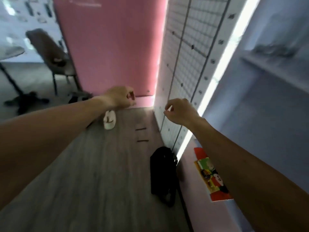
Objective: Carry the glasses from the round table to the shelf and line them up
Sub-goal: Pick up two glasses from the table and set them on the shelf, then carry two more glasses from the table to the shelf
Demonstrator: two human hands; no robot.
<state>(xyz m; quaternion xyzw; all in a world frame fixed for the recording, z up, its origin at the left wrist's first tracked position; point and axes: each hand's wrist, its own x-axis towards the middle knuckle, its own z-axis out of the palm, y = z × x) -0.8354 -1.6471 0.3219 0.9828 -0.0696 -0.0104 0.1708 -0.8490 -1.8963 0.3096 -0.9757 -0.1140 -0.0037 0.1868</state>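
Note:
The view is blurred by motion. Both my arms reach forward over a grey wood floor. My left hand (119, 97) hangs in front of the pink panel, fingers loosely curled and apart, with nothing visible in it. My right hand (179, 113) is beside the white perforated panel, thumb and forefinger slightly apart, also holding nothing that I can see. The round table (11, 51) shows only its edge at the far left. The shelf (267, 71) is at the right; blurred grey shapes (274, 49) lie on it, too smeared to tell if they are glasses.
A grey chair (50, 52) stands by the table. A pink panel (113, 47) and a white perforated panel (189, 64) with a light strip rise ahead. On the floor lie a black bag (163, 173) and a white shoe (109, 121). A colourful box (212, 174) sits low at the right.

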